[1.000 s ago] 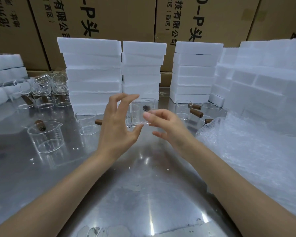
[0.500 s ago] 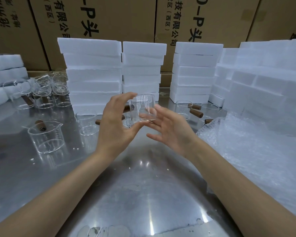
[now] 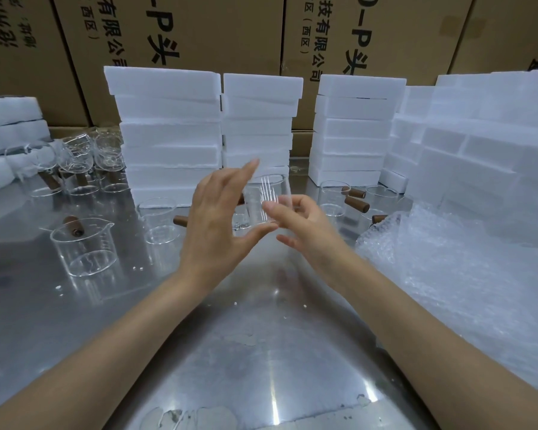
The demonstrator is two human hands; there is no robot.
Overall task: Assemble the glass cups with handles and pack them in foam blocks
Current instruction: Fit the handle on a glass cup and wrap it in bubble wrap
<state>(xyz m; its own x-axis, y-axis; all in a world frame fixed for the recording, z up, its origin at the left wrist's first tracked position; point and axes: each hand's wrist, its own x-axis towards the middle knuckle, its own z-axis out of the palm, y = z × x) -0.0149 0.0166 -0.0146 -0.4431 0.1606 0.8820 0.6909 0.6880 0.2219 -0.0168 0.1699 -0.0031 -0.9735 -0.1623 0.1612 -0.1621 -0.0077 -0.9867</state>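
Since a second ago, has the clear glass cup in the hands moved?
Yes. The clear glass cup has risen and turned, now overlapping the lowest white foam blocks behind.

Likely packing warehouse: stacked cartons [image 3: 199, 41], foam blocks [image 3: 168, 135], steel table [image 3: 261, 352].

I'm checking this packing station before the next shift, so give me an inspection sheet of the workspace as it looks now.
Surface: metal table, shiny, with small white specks and worn patches near the front edge.
Job's things: glass cup held up between both hands; cup with wooden handle standing at left; more cups grouped far left; foam blocks stacked at the back.
Clutter: bubble wrap heaped at right; loose wooden handles by the cups at right.
Hands: left hand holds the cup between thumb and fingers; right hand pinches its near side.
Cables: nothing seen.
Surroundings: cardboard boxes with printed characters behind the foam.
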